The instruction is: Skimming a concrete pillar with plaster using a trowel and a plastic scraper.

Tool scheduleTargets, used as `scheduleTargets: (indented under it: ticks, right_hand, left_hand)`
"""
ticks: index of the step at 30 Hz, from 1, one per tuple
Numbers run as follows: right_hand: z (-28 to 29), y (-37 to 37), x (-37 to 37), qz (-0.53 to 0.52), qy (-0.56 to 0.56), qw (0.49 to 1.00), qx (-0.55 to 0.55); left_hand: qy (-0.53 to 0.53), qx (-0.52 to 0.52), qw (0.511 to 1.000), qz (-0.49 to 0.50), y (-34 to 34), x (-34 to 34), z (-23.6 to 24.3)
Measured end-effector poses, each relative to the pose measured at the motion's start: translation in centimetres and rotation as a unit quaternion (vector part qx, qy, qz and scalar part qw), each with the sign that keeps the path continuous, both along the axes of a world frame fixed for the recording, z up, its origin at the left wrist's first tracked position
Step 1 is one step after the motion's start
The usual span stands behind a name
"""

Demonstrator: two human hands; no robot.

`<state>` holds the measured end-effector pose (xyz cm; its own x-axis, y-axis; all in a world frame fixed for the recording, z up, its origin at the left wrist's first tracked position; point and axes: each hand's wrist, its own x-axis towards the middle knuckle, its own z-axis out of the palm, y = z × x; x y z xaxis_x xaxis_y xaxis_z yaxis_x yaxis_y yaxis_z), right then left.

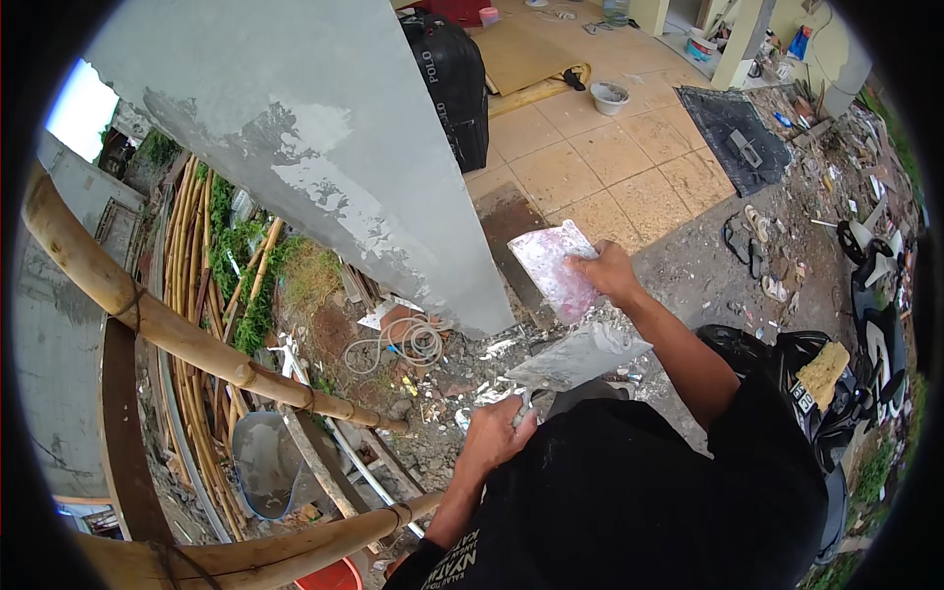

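- Left hand (497, 433): fingers curled round the handle of a flat grey trowel (565, 362), blade pointing right, w/ grey mix smeared near its far right end.
- Right hand (612, 273): gripping a flat pinkish-white plate (546, 258) by its right side, just beyond the trowel (can't tell if the two touch).
- Left of both: grey wall (295, 108), patchy w/ lighter & darker smears.
- Left, on rubble: coiled pale rope (418, 342).
- Near left: bamboo pole (211, 356), tied w/ cord to a dark post.
- Far: tiled floor (644, 202) w/ white bowl (610, 98), plus black bag (452, 88) beyond the wall.
- Far right: dark mat (710, 116); sandals (755, 258) on the dirt, nearer.
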<state>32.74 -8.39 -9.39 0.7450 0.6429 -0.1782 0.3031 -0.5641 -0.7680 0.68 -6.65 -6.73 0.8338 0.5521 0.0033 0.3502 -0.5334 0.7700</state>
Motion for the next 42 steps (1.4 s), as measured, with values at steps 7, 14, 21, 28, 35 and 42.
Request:
scheduleTargets:
  ticks: [7,14,21,28,35,42]
  right_hand:
    - [-1.2,-3.0,1.7,-0.124,0.09,0.936,0.317]
    - [-5.5,-4.7,1.5,-0.111,0.241,0.926,0.267]
    - [-14.1,1.9,2.7,-0.017,0.26,0.95,0.175]
    - [-18.7,7.0,4.0,0.052,0.276,0.948,0.152]
    - [-17.6,8.6,2.1,0.066,0.372,0.881,0.284]
    - [-18.2,9.6,2.7,0.085,0.411,0.799,0.429]
  left_hand:
    - [-0.075,-0.154,0.98,0.101,0.6,-2.5,-3.1]
    - [-0.08,-0.176,0.958,0.211,0.7,-4.6,-4.2]
    - [-0.062,-0.245,0.878,0.406,-0.9,-7.1,-7.7]
    - [-0.118,-0.259,0.797,0.532,-2.2,-6.0,-10.5]
    - [-0.102,-0.281,0.797,0.525,-1.5,-6.9,-18.1]
    - [-0.138,-0.244,0.804,0.524,2.9,-9.2,-33.2]
